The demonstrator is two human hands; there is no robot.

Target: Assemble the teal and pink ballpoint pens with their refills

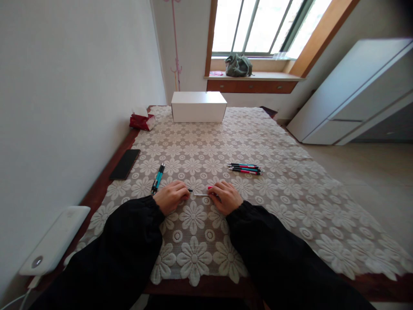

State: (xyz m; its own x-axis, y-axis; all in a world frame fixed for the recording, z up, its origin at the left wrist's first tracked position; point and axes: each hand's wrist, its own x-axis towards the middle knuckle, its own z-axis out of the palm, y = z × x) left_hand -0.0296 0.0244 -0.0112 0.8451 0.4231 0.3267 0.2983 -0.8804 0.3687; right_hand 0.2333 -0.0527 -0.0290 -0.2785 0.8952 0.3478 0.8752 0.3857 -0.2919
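Pinching a small dark piece (190,190), my left hand (171,196) faces my right hand (225,196) across a narrow gap above the lace tablecloth (194,258). My right fingers close around a red piece (210,187), and just on my side of it a thin pale rod (201,195) reaches out from them. The rod's long axis runs crosswise, its free end pointing left; the dark piece pokes right, a touch farther from me, so the two sit offset rather than in line. My right hand is the nearer to the rod, though at this size I can't be sure whether it's gripped or merely rests against my fingertips. Two teal pens (158,178) lie just beyond my left hand.
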